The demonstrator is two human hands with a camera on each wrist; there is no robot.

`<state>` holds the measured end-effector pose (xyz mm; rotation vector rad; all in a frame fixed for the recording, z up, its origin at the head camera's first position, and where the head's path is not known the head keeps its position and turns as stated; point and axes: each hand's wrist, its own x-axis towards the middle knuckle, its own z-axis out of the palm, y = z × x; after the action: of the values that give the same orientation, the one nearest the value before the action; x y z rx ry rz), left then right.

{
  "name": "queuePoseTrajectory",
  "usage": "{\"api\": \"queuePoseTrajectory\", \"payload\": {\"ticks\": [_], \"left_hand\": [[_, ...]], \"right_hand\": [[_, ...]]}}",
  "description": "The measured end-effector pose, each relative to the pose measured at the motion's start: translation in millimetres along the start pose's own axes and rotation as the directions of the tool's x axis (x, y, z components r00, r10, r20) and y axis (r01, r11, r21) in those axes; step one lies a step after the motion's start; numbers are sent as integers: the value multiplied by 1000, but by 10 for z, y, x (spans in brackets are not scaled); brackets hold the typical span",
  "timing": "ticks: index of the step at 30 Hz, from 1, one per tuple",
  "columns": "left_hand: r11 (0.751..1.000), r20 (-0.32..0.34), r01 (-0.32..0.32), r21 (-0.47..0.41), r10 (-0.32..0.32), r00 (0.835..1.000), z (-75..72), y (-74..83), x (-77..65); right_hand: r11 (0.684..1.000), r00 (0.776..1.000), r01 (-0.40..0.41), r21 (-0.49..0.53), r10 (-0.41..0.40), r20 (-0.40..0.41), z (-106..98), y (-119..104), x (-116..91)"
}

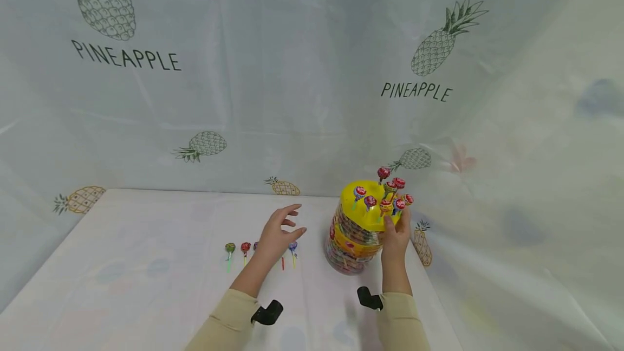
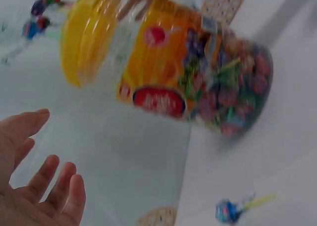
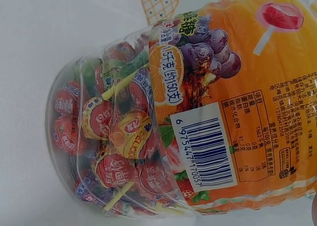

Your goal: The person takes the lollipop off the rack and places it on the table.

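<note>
A clear plastic candy jar (image 1: 348, 253) with an orange label stands on the table, and its yellow lid (image 1: 347, 195) carries several upright lollipops (image 1: 370, 202). My right hand (image 1: 397, 238) grips the jar at its upper right side, thumb by the lid's edge. In the right wrist view the jar's label and the wrapped lollipops (image 3: 131, 132) inside fill the frame. My left hand (image 1: 276, 236) hovers left of the jar, holding nothing, its fingers apart; the left wrist view shows the bare fingers (image 2: 62, 186). Under that arm lies a row of lollipops, partly hidden, with a green one (image 1: 229, 248) at the left end.
The white-covered table (image 1: 146, 286) reaches back to a hanging sheet (image 1: 292, 69) printed with pineapples. To the right of the jar the sheet (image 1: 512, 221) runs close along the table's edge. A blue-wrapped lollipop (image 2: 228, 212) lies on the table near the jar.
</note>
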<state>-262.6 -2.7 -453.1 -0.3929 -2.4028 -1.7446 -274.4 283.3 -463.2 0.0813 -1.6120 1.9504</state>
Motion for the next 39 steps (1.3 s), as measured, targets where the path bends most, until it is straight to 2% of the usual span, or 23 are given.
{"api": "queuePoseTrajectory", "payload": {"ticks": [3,6,11,16,22,26,31,36,39], "left_hand": [[999,58,-37,-26,39,998,165,164,35],[998,89,-54,-44,58,994,285,315,62],[996,114,-62,-58,69,991,417,559,126],[992,156,-108,-62,116,981,500,736,220],[986,184,-145,-87,159,970,590,861,277],[984,208,-160,-75,173,963,638,923,291],[981,230,-189,-48,195,953,682,937,314],[983,235,-179,-30,181,955,691,960,324],[984,216,-173,-32,176,960,687,986,328]], "right_hand": [[999,1000,-22,-31,22,-7,0,-3,-5],[998,999,-38,-43,38,-12,-5,-3,-11],[997,998,-60,-55,58,-33,2,-16,-17],[998,999,-32,-50,30,-30,9,-28,-9],[997,999,-43,-61,43,-4,20,-97,-22],[998,1000,-14,-64,15,20,56,-195,-57],[999,1000,13,-48,-12,24,29,-114,-28],[999,999,33,11,-34,22,-8,-10,5],[999,999,32,9,-32,16,-16,14,11]]}}
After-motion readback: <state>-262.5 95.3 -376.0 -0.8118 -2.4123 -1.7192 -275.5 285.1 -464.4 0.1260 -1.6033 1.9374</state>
